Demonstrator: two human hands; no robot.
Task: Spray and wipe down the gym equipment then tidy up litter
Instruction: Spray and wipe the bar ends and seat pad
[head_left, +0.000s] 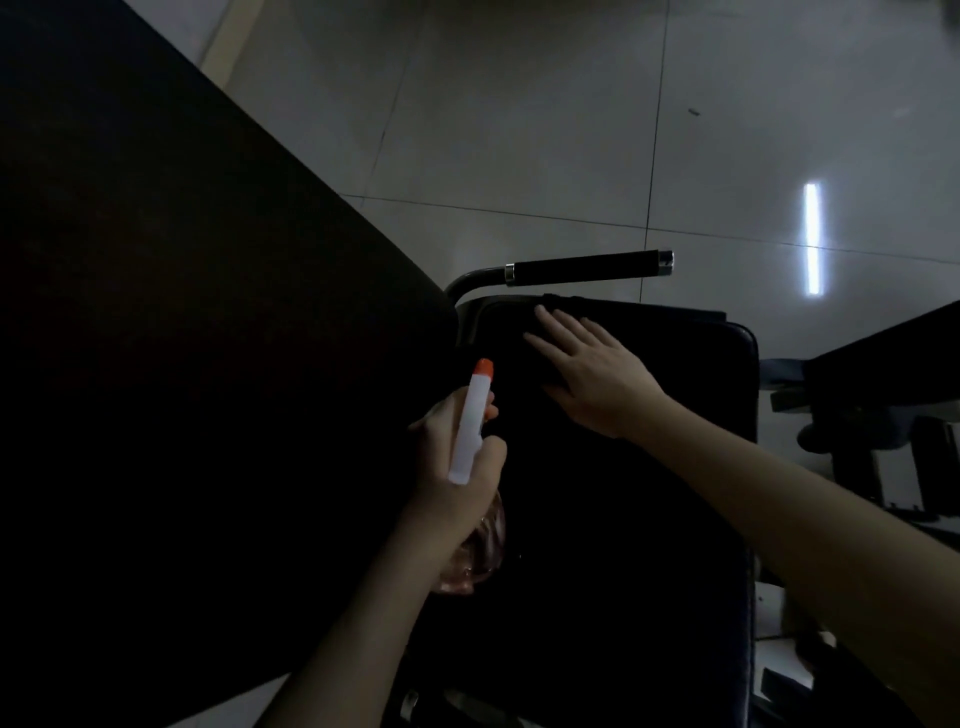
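Dim gym: right grip (587, 369) lies flat on seat pad (717, 374); left grip (441, 457) clasps spray bottle (470, 421); overlapping strokes would wipe best.

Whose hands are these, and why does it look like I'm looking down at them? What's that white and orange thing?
A person wears a camera on their head, so you see what they see: their own two hands in a dim gym. The left hand grips a spray bottle with a white top and an orange nozzle. The right hand lies flat on a black padded seat. There may be a dark cloth under it, but it is too dim to tell. Behind the seat are a black handle and a shiny tiled floor.
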